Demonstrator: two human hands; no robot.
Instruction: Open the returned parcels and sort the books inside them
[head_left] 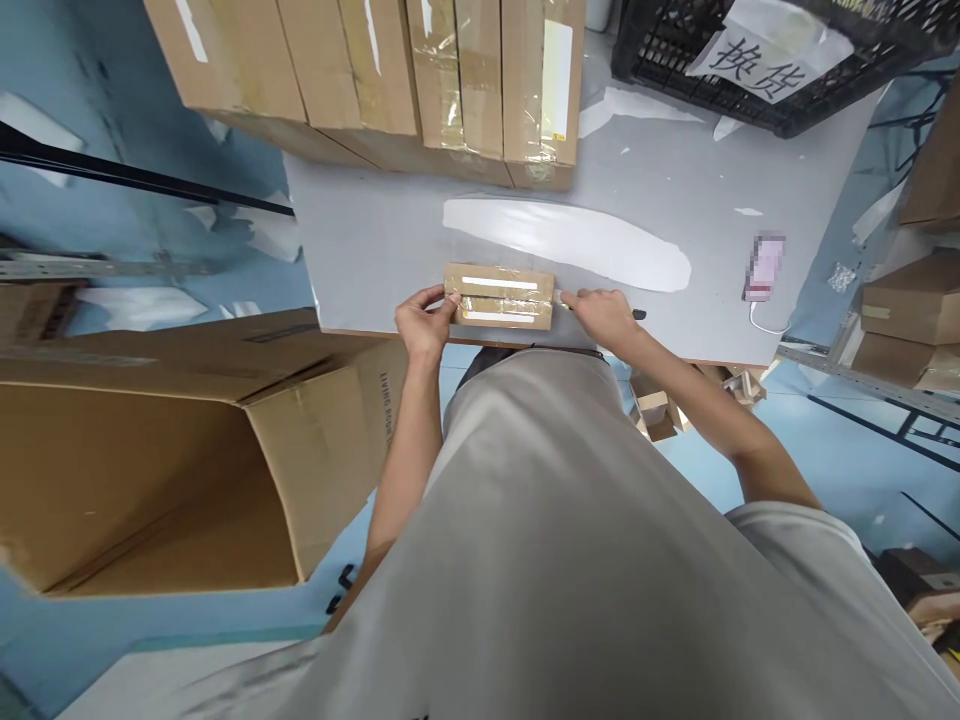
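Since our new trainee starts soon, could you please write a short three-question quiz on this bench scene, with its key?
1. What does the left hand touch? A: the white sheet; B: the small taped carton; C: the large open carton.
2. True or false: the black crate touches the small taped carton.
3. Fill in the colour: a ____ cord runs from the pink device.
Key: 1 B; 2 false; 3 white.

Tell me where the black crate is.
In the head view, the black crate sits at the far right corner of the gray table, right of the row of cardboard boxes.
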